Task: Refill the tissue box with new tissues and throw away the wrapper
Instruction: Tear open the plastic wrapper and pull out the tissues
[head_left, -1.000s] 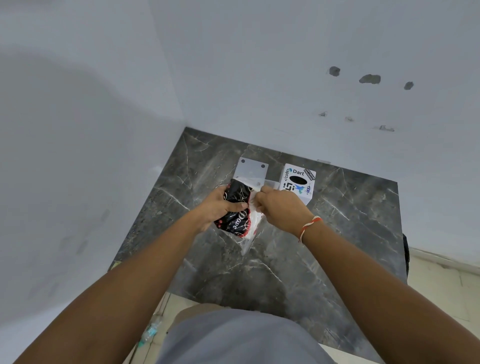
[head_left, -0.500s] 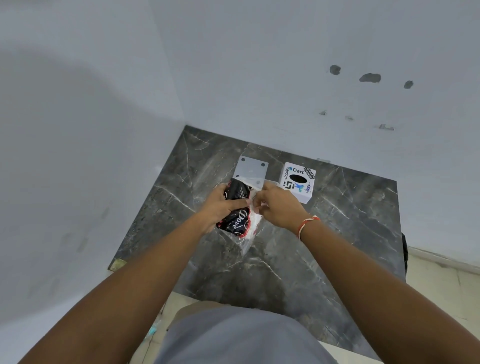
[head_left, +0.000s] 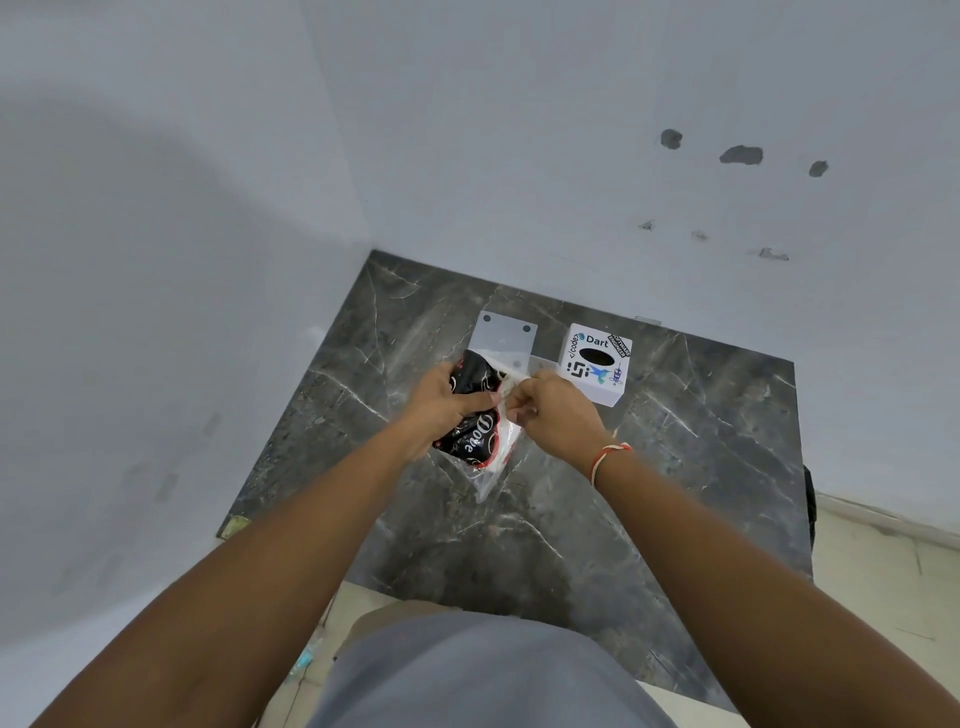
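A black and red tissue pack (head_left: 471, 432) with white lettering is held above the dark marble counter (head_left: 649, 467). My left hand (head_left: 441, 402) grips the pack's left side. My right hand (head_left: 556, 410) pinches the clear wrapper edge at the pack's top right. A loose clear flap hangs below the pack. The white cube tissue box (head_left: 597, 370), covered in stickers with a dark oval slot on top, stands just behind my right hand. A flat white lid panel (head_left: 501, 332) with dark dots lies to the box's left.
White walls meet in a corner behind the counter. The counter's front edge runs close to my body, with pale floor tiles (head_left: 883, 571) to the right. A dark object (head_left: 808, 499) shows at the counter's right edge.
Both hands with the pack have shifted slightly; my right fingers have pulled the wrapper's edge a little away from the pack.
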